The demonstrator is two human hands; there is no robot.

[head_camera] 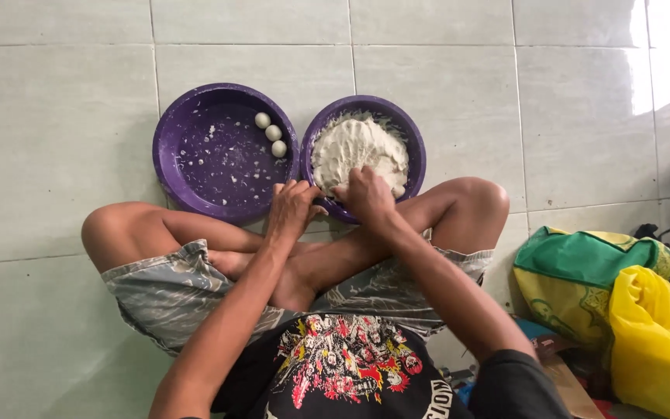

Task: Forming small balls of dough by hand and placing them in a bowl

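Your right hand (367, 195) pinches the soft, sticky dough (358, 151); your left hand (292, 208) rests loosely curled at the bowl rim (309, 147). Pinch small pieces from its near edge.

Pale dough mass (358, 151) lay heaped in right purple basin (416, 147); three small dough balls (271, 133) lined in left purple basin (172, 147).

This looks like a home, with food made on the floor. Large glossy pale-green floor tiles (56, 140) fill the view. At twelve o'clock two round purple plastic basins (188, 182) stand side by side on them. At four o'clock a green-and-yellow cloth bag (583, 271) and a yellow plastic bag (657, 341) lie bunched.
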